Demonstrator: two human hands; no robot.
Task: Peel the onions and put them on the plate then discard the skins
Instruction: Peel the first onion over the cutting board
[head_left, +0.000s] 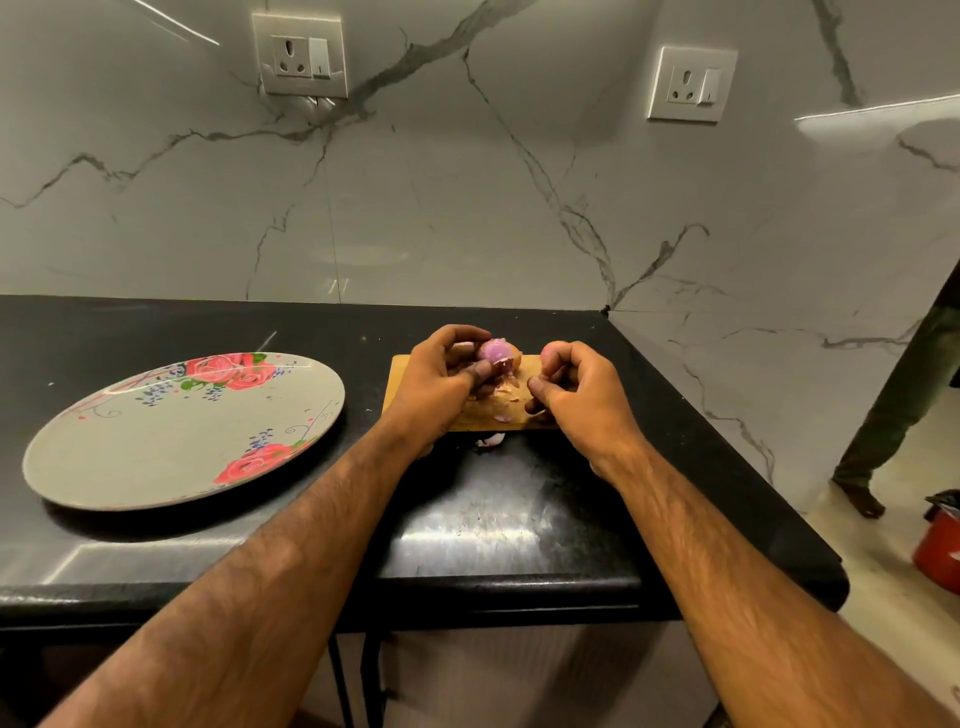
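Marble-veined wall (467, 197) with two sockets (300, 54) backs a black tabletop (467, 519), and the work is going on toward its far right corner, over a small wooden cutting board (524, 418). The left hand (436, 379) grips a purple onion (493, 352) just above the board, fingers curled round it and thumb pressed to its side. The top shows bare and glossy, while papery skin clings lower down, so I'd call it roughly half peeled. The right hand (571, 384) sits just beside it with fingers curled in. Whether it pinches a strip of skin or holds nothing, I cannot tell from where I stand. A pink round thing (549, 355) peeks past its knuckles – perhaps a second onion, though that is a guess.

Skin scraps (501, 391) lie on the board between the hands, and one has dropped onto the tabletop at the board's near edge. The floral plate (104, 457), well apart toward the left edge, carries nothing yet.

So the task looks early – peeling begun, no onion plated, no skins cleared. A red bin (937, 551) stands on the floor beyond the right edge, likely where the scraps belong.
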